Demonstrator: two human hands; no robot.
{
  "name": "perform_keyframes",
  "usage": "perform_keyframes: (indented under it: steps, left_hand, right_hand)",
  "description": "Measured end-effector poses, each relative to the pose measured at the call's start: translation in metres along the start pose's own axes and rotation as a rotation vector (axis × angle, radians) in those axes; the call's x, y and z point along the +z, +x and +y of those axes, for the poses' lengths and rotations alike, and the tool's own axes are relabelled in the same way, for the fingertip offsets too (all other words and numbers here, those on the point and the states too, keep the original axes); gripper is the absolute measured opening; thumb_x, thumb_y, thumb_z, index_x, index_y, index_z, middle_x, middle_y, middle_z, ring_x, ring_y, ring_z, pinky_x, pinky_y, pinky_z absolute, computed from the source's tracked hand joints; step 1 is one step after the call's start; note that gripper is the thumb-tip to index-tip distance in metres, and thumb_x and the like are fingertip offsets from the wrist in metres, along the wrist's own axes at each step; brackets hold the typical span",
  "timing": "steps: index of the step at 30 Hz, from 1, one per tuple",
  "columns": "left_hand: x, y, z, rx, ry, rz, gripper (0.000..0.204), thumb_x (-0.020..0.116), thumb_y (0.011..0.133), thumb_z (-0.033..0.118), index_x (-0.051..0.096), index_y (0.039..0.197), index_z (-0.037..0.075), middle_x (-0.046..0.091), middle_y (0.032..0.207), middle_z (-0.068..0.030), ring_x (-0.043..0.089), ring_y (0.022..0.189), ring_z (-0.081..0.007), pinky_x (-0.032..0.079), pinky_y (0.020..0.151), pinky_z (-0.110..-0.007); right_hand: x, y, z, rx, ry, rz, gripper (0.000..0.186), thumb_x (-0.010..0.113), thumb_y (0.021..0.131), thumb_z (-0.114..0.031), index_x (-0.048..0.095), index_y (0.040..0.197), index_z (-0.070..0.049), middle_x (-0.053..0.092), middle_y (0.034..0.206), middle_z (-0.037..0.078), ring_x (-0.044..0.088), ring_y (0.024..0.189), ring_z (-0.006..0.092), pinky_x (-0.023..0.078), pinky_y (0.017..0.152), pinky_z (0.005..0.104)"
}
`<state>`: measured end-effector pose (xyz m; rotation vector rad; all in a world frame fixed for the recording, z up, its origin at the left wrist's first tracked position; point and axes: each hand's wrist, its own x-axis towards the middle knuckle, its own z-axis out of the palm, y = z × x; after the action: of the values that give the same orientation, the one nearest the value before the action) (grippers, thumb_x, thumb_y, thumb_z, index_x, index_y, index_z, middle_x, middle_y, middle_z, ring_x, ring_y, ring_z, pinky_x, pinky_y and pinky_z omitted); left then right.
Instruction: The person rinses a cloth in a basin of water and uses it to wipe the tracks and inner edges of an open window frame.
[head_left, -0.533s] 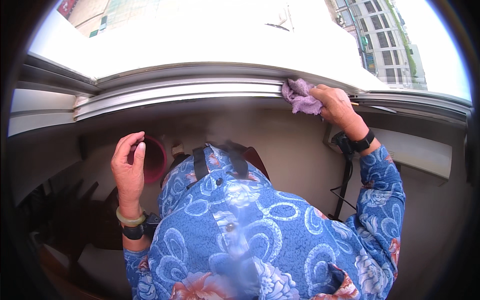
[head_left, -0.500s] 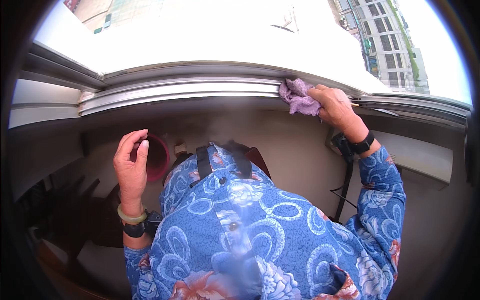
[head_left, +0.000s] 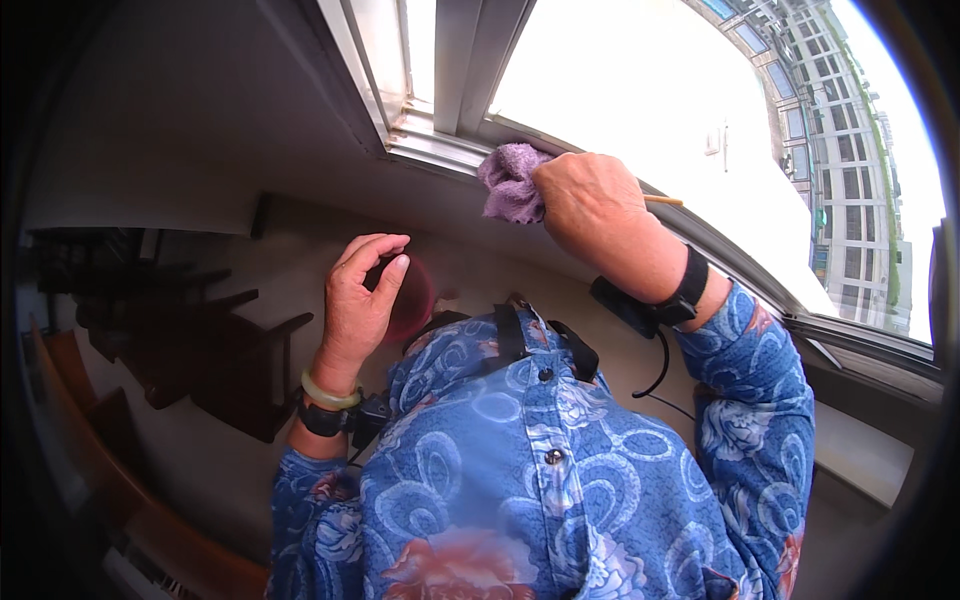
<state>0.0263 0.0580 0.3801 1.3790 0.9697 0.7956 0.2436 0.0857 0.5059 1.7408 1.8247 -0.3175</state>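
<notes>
My right hand (head_left: 590,205) grips a crumpled purple cloth (head_left: 510,182) at the metal sliding track (head_left: 436,146) of the window, by an upright frame. A thin tan stick (head_left: 664,199) sticks out to the right from behind that hand, and its other end is hidden. My left hand (head_left: 365,295) is raised with loosely curved fingers, the thumb apart and nothing in it. Below it, partly hidden by it, sits a pink bucket (head_left: 417,294) on the floor.
Dark wooden chairs (head_left: 180,340) stand at the left, beside a brown wooden edge (head_left: 140,500). A pale wall-mounted unit (head_left: 855,460) is under the sill at the right. Outside the window (head_left: 620,80) rise multistorey buildings (head_left: 845,150). Black cables hang near my right forearm.
My head has turned, bringing the window's left corner and more chairs into view. My right hand with the cloth has moved left along the track. My left hand stays loosely curled, still empty.
</notes>
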Motion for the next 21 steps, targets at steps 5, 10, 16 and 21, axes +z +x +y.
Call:
perform_keyframes:
  steps: [5, 10, 16, 21]
  left_hand:
    - [-0.005, -0.008, -0.007, -0.036, -0.057, 0.057, 0.018, 0.057, 0.084, 0.007, 0.062, 0.099, 0.0, 0.06, 0.095, -0.0075, 0.057, 0.084, -0.0131, 0.044, 0.074, -0.024]
    - [-0.008, -0.013, -0.011, -0.062, -0.058, 0.09, 0.016, 0.058, 0.083, 0.005, 0.061, 0.099, 0.0, 0.06, 0.094, -0.0078, 0.057, 0.085, -0.0157, 0.045, 0.076, -0.026]
    - [-0.011, -0.009, -0.009, -0.024, -0.058, 0.101, 0.017, 0.057, 0.084, 0.007, 0.062, 0.099, 0.0, 0.061, 0.094, -0.0078, 0.057, 0.084, -0.0137, 0.044, 0.073, -0.024]
    - [-0.008, 0.001, 0.001, 0.021, -0.092, 0.092, 0.015, 0.058, 0.083, 0.005, 0.061, 0.096, -0.001, 0.06, 0.091, -0.0089, 0.058, 0.085, -0.0178, 0.046, 0.076, -0.027]
  right_hand:
    - [-0.002, 0.039, -0.022, -0.133, -0.041, 0.022, 0.013, 0.052, 0.074, -0.005, 0.064, 0.072, -0.001, 0.062, 0.07, 0.019, 0.063, 0.066, 0.0316, 0.051, 0.057, 0.038]
    - [0.013, 0.051, -0.005, -0.083, 0.131, 0.116, 0.009, 0.052, 0.073, -0.006, 0.061, 0.072, -0.003, 0.061, 0.07, 0.017, 0.061, 0.068, 0.0331, 0.048, 0.062, 0.0407]
    - [0.031, 0.032, 0.029, -0.103, 0.414, 0.356, 0.012, 0.052, 0.069, -0.004, 0.059, 0.079, -0.003, 0.058, 0.071, 0.018, 0.057, 0.069, 0.0373, 0.044, 0.062, 0.0434]
    - [-0.004, -0.005, 0.049, 0.018, 1.27, -0.022, 0.013, 0.055, 0.079, -0.008, 0.062, 0.089, -0.001, 0.063, 0.073, 0.007, 0.061, 0.056, 0.0136, 0.047, 0.052, 0.0262]
